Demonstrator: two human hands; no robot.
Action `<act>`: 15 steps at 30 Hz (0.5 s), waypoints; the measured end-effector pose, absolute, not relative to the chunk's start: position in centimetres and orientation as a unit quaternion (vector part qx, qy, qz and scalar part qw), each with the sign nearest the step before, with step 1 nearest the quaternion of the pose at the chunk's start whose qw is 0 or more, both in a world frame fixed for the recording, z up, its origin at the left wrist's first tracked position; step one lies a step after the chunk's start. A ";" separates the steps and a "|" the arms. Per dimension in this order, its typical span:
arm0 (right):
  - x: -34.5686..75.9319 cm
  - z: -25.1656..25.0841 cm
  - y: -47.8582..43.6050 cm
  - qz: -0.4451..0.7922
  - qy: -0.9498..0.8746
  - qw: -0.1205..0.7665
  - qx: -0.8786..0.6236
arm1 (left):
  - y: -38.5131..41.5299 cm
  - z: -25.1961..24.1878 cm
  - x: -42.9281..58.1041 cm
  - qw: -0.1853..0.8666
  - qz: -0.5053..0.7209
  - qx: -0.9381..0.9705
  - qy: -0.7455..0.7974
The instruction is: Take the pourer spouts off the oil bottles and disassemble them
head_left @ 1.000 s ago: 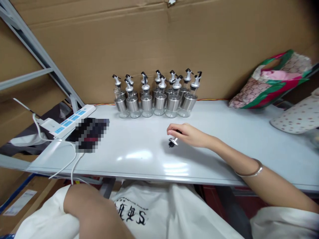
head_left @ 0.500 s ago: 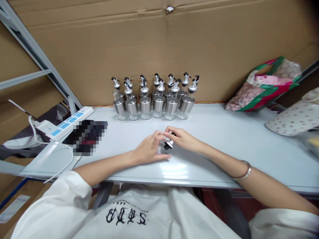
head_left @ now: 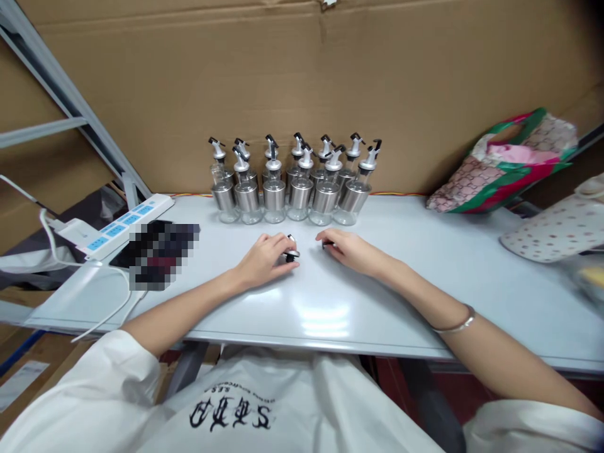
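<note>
My left hand [head_left: 262,260] grips a silver and black bottle pourer [head_left: 292,254] between thumb and fingers, just above the table. A short way to the right, my right hand [head_left: 355,253] pinches a small black piece [head_left: 326,244], mostly covered by the fingers. Beyond both hands stand several glass bottles with steel sleeves [head_left: 274,196] in two rows. Most carry silver pourers with black levers, while the front-left bottle [head_left: 223,199] shows a bare glass neck.
At the left lie a white power strip [head_left: 129,225], a white cable [head_left: 123,277] and a dark blurred-out object [head_left: 163,255]. A patterned bag [head_left: 495,167] and a dotted white item [head_left: 554,233] sit at the right. Cardboard [head_left: 264,69] rises behind the table [head_left: 401,302].
My hands have come apart. The left one has moved left with the pourer in it, and the right one now holds a small black piece away from it.
</note>
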State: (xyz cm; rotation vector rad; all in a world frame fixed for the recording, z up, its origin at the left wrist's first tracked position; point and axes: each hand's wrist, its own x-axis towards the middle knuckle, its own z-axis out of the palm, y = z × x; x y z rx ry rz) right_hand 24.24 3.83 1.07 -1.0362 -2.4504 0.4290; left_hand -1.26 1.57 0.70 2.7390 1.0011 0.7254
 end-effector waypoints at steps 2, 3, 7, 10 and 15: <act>24.8 0.8 4.6 0.125 -0.894 0.208 -0.376 | 1.8 0.6 -1.3 0.092 0.254 0.897 0.350; 24.9 0.7 4.9 0.113 -0.896 0.206 -0.376 | 1.8 0.5 -1.2 0.099 0.257 0.894 0.352; 25.3 0.5 5.7 0.098 -0.900 0.211 -0.368 | 1.7 0.4 -1.0 0.096 0.260 0.899 0.338; 25.4 0.8 5.7 0.083 -0.903 0.198 -0.372 | 1.7 0.3 -1.0 0.095 0.260 0.902 0.331; 25.9 1.9 5.3 0.037 -0.909 0.172 -0.377 | 1.7 0.4 -1.1 0.095 0.266 0.901 0.330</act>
